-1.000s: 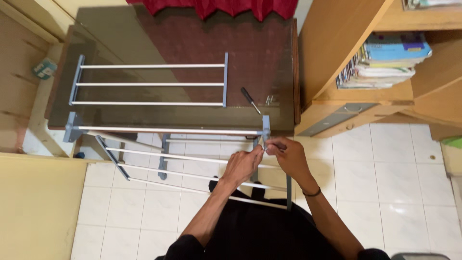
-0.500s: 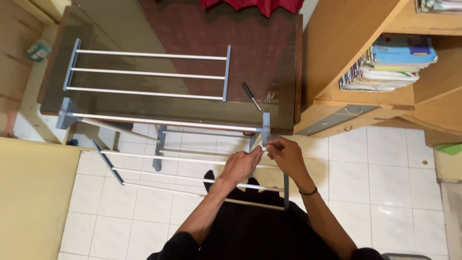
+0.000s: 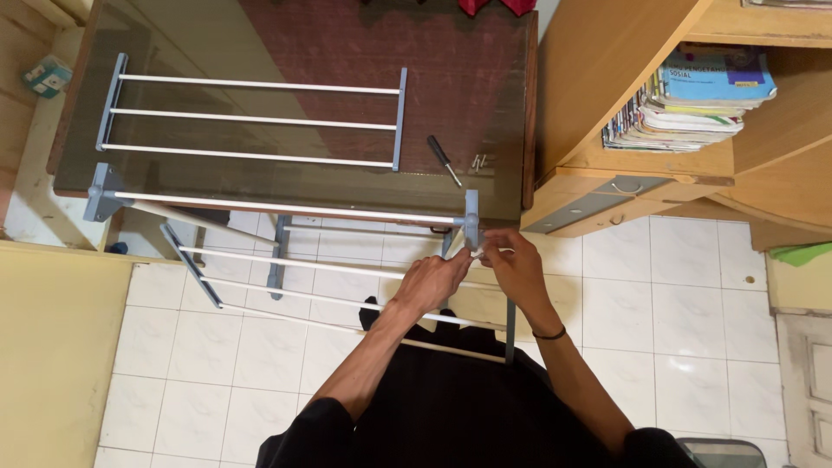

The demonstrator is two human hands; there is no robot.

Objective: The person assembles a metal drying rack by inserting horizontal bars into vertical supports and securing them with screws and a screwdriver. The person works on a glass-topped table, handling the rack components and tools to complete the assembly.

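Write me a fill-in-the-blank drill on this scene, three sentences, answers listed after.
1. Both hands, the left hand and the right hand, meet at the grey ____ post of the rack.
2. The screwdriver lies on the ____, untouched.
3. A flat rail panel on the tabletop has ____ white rods.

Missing words: corner; table; three

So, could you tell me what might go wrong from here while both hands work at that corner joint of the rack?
The rack frame overhangs the edge of the glass-topped table, so it may tip or slide off. The left hand and right hand pinch something too small to identify beside the grey corner bracket; it could drop to the tiled floor. The screwdriver could roll if the table is jolted.
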